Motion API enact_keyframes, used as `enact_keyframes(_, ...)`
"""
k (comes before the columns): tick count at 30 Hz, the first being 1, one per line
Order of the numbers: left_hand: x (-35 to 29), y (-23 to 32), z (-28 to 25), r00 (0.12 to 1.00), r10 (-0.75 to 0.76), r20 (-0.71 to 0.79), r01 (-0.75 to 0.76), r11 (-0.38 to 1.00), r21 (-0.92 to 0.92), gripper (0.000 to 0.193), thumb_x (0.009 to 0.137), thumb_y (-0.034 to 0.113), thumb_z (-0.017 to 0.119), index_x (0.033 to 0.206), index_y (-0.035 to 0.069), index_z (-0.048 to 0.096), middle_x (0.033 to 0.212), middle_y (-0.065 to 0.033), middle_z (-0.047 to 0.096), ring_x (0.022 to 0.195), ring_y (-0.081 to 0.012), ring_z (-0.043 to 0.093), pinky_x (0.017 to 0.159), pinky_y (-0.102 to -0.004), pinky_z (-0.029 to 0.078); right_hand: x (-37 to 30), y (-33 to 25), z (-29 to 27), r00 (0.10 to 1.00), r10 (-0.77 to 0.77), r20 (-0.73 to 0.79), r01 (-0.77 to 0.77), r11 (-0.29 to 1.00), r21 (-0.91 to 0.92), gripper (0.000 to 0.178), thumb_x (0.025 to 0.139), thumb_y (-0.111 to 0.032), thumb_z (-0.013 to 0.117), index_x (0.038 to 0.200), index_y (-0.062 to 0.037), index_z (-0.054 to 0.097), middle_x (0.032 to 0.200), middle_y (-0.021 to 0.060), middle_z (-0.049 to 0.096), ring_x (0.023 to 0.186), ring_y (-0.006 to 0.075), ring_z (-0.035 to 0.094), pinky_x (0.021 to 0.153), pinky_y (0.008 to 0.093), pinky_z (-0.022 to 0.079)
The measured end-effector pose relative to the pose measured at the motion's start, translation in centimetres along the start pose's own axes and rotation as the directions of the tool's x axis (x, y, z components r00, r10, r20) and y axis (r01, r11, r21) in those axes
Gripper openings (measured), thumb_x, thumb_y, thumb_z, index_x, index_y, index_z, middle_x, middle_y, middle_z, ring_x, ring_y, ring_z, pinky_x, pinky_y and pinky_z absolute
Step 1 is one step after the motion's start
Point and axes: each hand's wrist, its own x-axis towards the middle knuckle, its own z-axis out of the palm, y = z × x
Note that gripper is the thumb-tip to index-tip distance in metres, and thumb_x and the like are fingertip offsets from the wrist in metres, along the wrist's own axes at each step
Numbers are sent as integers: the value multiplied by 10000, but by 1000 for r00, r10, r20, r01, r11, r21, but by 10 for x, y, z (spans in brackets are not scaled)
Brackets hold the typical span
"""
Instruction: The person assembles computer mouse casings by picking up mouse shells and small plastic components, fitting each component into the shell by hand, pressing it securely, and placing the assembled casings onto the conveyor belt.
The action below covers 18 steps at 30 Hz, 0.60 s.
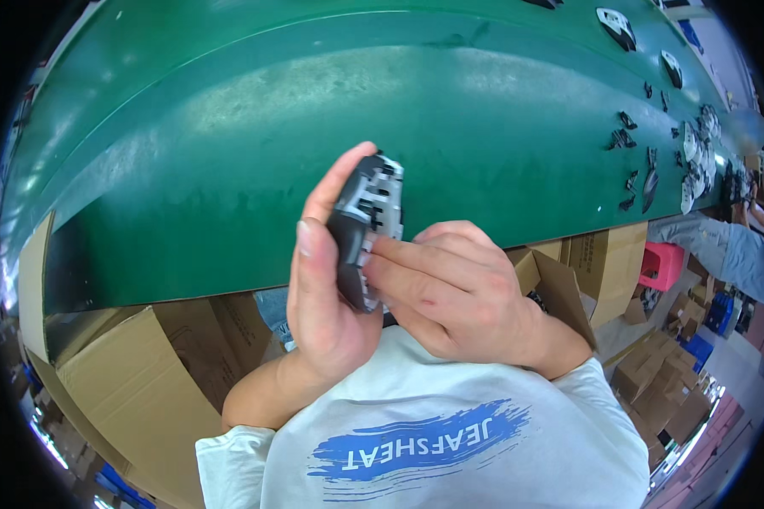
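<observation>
My left hand [331, 288] grips a black and silver-grey mouse shell [356, 225] by its dark side, with the shell held upright on edge above the near edge of the table. Its ribbed grey inner side, with slots and clips, faces right. Against the lower part of that inner side press the bunched fingers of my right hand [463, 288]. Those fingertips are partly hidden and slightly blurred, so any small part under them does not show.
The green table [484, 127] spans the view. Small black parts [624, 136] and white-and-black shells [696, 161] lie at its right. Open cardboard boxes [127, 382] stand below left and right [615, 271]. A pink stool [660, 265] and another person [721, 250] are far right.
</observation>
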Motion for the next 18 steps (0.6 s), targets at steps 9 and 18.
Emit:
enact_keyframes(9, 3, -6, -2, 996, 60, -72, -67, 992, -102, 753, 1179, 577, 276, 1635, -4, 421, 1442, -131, 628, 1278, -192, 602, 1101, -366, 480, 12, 13, -2, 987, -58, 147, 46, 995, 84, 348, 877, -83, 719, 1216, -39, 781, 1193, 77, 790, 987, 242, 715, 963, 398, 535)
enact_keyframes(18, 27, 19, -15, 988, -122, 90, 151, 831, -535, 744, 1163, 561, 350, 1619, -20, 438, 1466, -212, 634, 1225, -309, 666, 1054, -433, 572, 14, 17, -18, 997, -74, -3, 74, 994, 83, 433, 825, -53, 832, 1254, -106, 799, 1283, 57, 783, 1023, 200, 752, 945, 386, 574)
